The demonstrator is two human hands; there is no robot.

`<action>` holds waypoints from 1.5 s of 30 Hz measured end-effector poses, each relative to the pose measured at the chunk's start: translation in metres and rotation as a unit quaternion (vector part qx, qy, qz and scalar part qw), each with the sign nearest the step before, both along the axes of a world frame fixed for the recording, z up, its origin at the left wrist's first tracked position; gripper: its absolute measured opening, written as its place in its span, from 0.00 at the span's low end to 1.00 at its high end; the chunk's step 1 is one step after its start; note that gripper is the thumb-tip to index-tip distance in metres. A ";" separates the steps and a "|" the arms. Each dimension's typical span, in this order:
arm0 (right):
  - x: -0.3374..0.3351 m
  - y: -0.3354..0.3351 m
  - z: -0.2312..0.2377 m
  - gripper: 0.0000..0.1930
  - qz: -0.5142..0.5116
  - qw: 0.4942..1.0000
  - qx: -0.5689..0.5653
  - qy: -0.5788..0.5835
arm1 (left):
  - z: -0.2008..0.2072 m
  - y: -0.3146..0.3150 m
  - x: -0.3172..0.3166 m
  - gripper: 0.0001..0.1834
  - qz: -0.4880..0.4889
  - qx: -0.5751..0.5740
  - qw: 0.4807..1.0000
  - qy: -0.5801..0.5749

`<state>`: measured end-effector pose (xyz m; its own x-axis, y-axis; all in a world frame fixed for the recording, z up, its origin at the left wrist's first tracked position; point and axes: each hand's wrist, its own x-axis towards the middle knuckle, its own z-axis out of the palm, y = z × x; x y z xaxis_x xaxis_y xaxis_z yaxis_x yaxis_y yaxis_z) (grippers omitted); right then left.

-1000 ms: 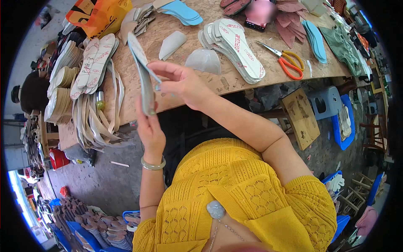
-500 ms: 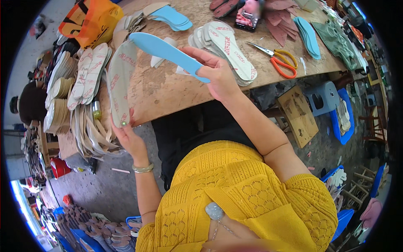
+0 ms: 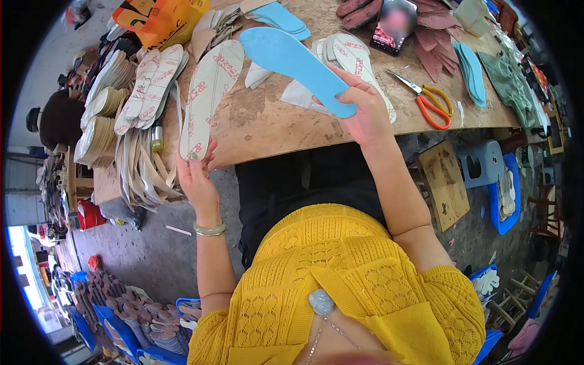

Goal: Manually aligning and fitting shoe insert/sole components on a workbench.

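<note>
Between thumb and fingers, my left hand (image 3: 199, 182) grips the narrow end of a white insole (image 3: 207, 91) with red print on its face. My right hand (image 3: 367, 109) pinches the narrow end of a light blue insole (image 3: 292, 64), its broad end raised toward the left. Both insoles are held above the wooden table, apart from each other. Behind the blue insole and right hand lies a stack of white printed insoles (image 3: 356, 58), partly hidden. White paper-like pieces (image 3: 299, 97) lie under the blue insole.
Orange-handled scissors (image 3: 431, 106) and a phone (image 3: 392, 27) lie on the table (image 3: 255, 137). More blue insoles (image 3: 469, 73) are at right and at the back (image 3: 281, 19). Stacked white insoles (image 3: 149, 85) and hanging strips (image 3: 143, 176) crowd the left edge, near an orange bag (image 3: 161, 21).
The blue insole has moved right with my right hand, its broad face now turned more into view. The white insole has also turned its printed face toward me, and both insoles are farther apart.
</note>
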<state>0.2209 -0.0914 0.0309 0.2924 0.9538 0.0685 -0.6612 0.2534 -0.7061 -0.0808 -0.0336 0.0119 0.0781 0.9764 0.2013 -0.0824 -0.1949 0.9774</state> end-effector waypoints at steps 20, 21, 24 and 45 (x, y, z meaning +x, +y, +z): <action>0.062 -0.050 0.014 0.29 -0.047 0.999 -0.001 0.010 | 0.000 0.056 -0.107 0.18 -0.009 -0.084 0.988 -0.132; 0.064 -0.055 0.014 0.29 -0.071 0.997 0.007 -0.017 | 0.003 0.050 -0.104 0.20 -0.002 -0.088 0.989 -0.116; 0.035 -0.064 0.016 0.28 -0.086 0.995 0.051 -0.027 | 0.000 0.037 -0.069 0.21 0.057 -0.047 0.996 0.057; -0.032 -0.083 -0.013 0.36 0.139 0.983 0.065 -0.105 | 0.009 0.154 0.136 0.26 -0.092 0.104 0.782 0.608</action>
<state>0.1885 -0.1740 0.0178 -0.0113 0.9742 0.2255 -0.5616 0.1804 -0.8075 0.0548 0.1207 0.0212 0.4715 0.8816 0.0222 0.8368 -0.4553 0.3041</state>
